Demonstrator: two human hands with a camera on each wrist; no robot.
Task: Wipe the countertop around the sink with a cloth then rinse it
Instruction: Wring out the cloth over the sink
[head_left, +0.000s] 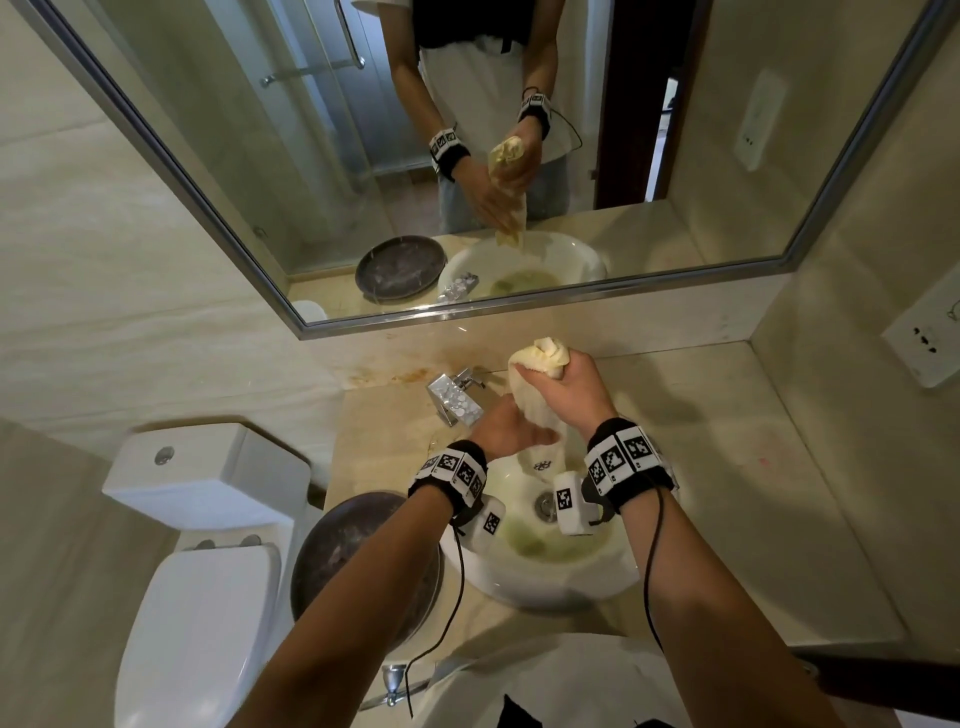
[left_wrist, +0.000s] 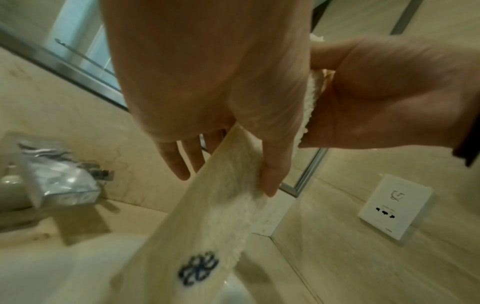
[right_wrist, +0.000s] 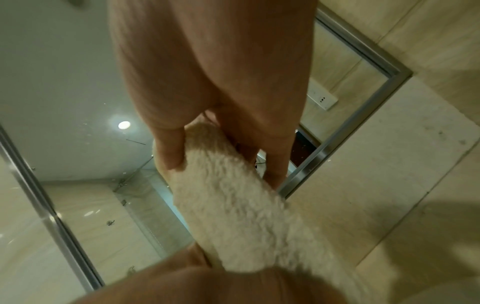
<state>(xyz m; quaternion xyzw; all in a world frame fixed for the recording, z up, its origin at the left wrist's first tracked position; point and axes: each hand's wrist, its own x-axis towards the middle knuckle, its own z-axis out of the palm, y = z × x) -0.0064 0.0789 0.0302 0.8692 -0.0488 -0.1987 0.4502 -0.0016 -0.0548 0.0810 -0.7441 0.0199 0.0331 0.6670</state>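
Your cream terry cloth (head_left: 535, 384) hung as a twisted rope above the white sink (head_left: 524, 582), beside the faucet (head_left: 454, 397), with a blue emblem near its lower end. Its upper end was bunched inside your right hand (head_left: 569, 384), fingers curled tight around it. Your left hand (head_left: 511, 428) hid the middle, fingers mostly straight, thumb pressing the cloth.

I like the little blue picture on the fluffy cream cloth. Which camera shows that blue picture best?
The left wrist view: the blue emblem on the fluffy cream cloth is large there, though blurred. The head view shows it tiny, low on the hanging cloth over the sink. The right wrist view shows only plain cloth.
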